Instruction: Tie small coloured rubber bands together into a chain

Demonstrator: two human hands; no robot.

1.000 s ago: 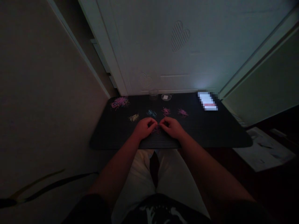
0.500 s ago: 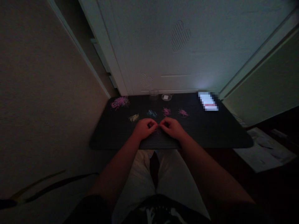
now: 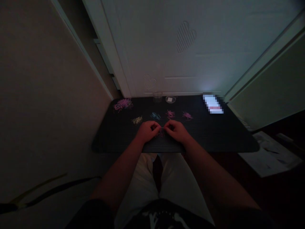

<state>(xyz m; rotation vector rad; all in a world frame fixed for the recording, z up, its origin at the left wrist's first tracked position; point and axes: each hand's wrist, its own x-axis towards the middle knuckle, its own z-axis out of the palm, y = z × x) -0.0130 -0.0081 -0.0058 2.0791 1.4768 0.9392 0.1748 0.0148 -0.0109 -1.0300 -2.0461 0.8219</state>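
Note:
My left hand [image 3: 149,131] and my right hand [image 3: 176,130] meet over the dark table, fingertips pinched a small gap apart. A thin pale strand seems to span between them, too small to name. Just below the fingertips lies a small pinkish pile [image 3: 160,133], partly covered by my hands. Beyond them, small piles of thin strands form a row: yellowish [image 3: 137,120], blue [image 3: 155,115], red-pink [image 3: 170,114] and magenta [image 3: 187,115]. A larger pink and purple pile [image 3: 123,104] sits at the back left.
Along the back edge of the table [image 3: 221,136] stand a clear round container [image 3: 157,97] and a shallow clear dish [image 3: 170,100] with a white square. A bright, pixelated screen [image 3: 213,103] lies at the back right. A white door [image 3: 147,41] rises behind.
The fingertips of my two hands have moved slightly apart, and the thin strand between them shows more. The whole view has shifted a little.

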